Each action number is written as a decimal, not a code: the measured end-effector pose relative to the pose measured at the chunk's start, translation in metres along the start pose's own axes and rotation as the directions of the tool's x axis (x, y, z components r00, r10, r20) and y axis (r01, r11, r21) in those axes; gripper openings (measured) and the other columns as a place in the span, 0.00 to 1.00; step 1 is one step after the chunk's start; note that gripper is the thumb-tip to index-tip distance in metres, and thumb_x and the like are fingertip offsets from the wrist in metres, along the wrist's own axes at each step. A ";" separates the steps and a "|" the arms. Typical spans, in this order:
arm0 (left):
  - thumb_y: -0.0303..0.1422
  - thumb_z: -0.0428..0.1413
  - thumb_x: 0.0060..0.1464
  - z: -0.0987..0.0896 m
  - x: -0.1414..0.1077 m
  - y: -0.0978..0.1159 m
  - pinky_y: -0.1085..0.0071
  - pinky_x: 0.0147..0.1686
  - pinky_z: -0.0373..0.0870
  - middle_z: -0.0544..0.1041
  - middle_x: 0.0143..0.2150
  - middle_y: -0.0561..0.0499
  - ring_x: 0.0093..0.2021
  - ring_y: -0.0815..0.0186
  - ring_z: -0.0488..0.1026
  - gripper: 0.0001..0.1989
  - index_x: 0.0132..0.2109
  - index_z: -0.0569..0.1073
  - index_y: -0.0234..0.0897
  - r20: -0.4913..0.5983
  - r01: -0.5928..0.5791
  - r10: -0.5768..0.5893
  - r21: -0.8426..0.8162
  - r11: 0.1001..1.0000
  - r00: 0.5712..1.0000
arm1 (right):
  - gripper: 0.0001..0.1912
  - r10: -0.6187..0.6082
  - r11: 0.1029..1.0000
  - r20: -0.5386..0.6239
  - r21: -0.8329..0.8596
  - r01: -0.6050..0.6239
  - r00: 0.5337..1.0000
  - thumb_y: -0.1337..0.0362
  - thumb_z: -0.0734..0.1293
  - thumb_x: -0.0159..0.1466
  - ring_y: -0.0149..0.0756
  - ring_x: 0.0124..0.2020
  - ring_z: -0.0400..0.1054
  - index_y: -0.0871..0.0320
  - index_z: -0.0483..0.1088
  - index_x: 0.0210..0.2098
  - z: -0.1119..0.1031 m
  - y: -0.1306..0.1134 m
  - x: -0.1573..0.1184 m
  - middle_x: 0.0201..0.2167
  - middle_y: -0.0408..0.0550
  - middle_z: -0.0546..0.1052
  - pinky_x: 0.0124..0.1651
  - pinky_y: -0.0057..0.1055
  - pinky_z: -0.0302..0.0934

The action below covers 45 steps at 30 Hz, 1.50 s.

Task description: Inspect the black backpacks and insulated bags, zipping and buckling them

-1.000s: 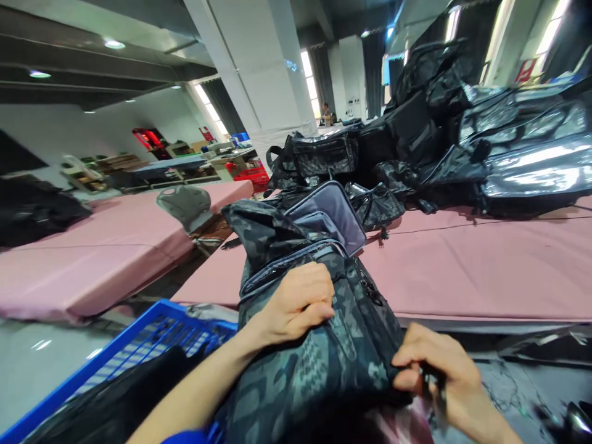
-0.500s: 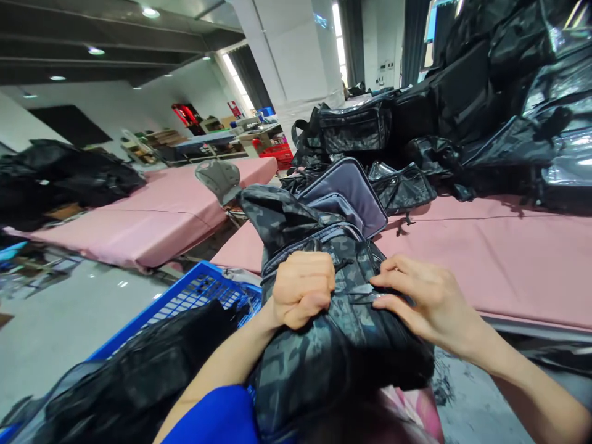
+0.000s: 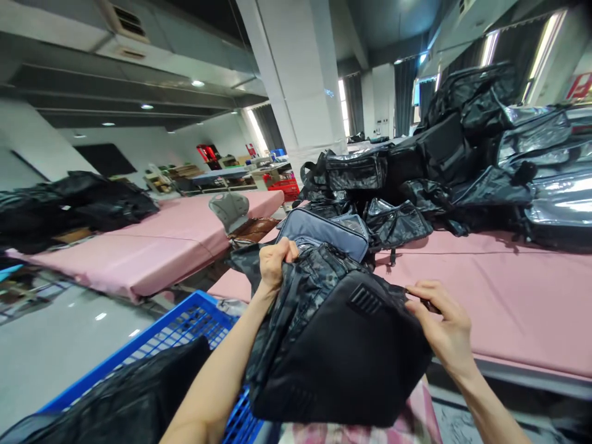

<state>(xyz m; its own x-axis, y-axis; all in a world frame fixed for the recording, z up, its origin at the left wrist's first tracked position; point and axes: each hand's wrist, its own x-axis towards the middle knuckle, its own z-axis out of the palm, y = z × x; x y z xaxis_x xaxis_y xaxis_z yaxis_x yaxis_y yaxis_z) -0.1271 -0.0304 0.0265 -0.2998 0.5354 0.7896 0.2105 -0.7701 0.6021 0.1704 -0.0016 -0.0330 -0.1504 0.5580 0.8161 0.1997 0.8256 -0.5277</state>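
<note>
Swung base-out since prev. frame: camo bag [image 3: 351, 351], btwn L hand [image 3: 277, 262], fisted on top fabric, & R hand [image 3: 437, 311], pinching far edge. Blue crate [image 3: 139, 338] below L hand; pink table [image 3: 490, 290] beyond R.

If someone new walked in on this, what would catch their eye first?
Probably the dark camouflage bag front and center, gripped by both hands. Next, the bright blue basket at lower left, then the heap of black and silver bags on the pink table at right.
</note>
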 end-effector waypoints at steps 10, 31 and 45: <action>0.51 0.52 0.52 -0.002 -0.003 0.000 0.71 0.20 0.52 0.55 0.11 0.54 0.16 0.72 0.54 0.31 0.11 0.56 0.36 -0.029 0.029 -0.027 0.079 0.996 0.999 | 0.06 -0.243 0.968 0.085 -0.040 0.247 0.966 0.68 0.65 0.61 0.32 0.34 0.68 0.56 0.71 0.38 0.033 -0.021 0.035 0.34 0.47 0.71 0.35 0.29 0.64; 0.42 0.54 0.56 -0.008 -0.006 -0.009 0.71 0.22 0.51 0.59 0.13 0.54 0.17 0.71 0.56 0.28 0.12 0.61 0.34 0.019 0.027 -0.026 -0.053 0.998 0.999 | 0.06 -0.341 0.928 0.167 -0.098 0.360 0.925 0.69 0.65 0.60 0.32 0.33 0.66 0.58 0.70 0.38 0.028 -0.031 0.046 0.33 0.48 0.71 0.33 0.29 0.61; 0.44 0.56 0.52 -0.036 -0.027 -0.016 0.72 0.21 0.53 0.58 0.12 0.54 0.16 0.72 0.56 0.28 0.12 0.59 0.34 -0.020 -0.054 0.054 0.004 0.999 0.998 | 0.06 0.133 0.975 -0.059 0.187 -0.120 0.989 0.63 0.65 0.60 0.33 0.34 0.67 0.57 0.72 0.30 0.014 0.006 0.032 0.31 0.46 0.74 0.39 0.31 0.61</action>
<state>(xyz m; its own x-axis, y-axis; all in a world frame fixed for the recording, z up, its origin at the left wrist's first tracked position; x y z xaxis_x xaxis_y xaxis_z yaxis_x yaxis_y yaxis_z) -0.1553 -0.0453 -0.0089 -0.3066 0.4861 0.8184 0.2305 -0.7963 0.5593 0.1532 0.0226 -0.0129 -0.0652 0.6570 0.7510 0.0317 0.7536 -0.6566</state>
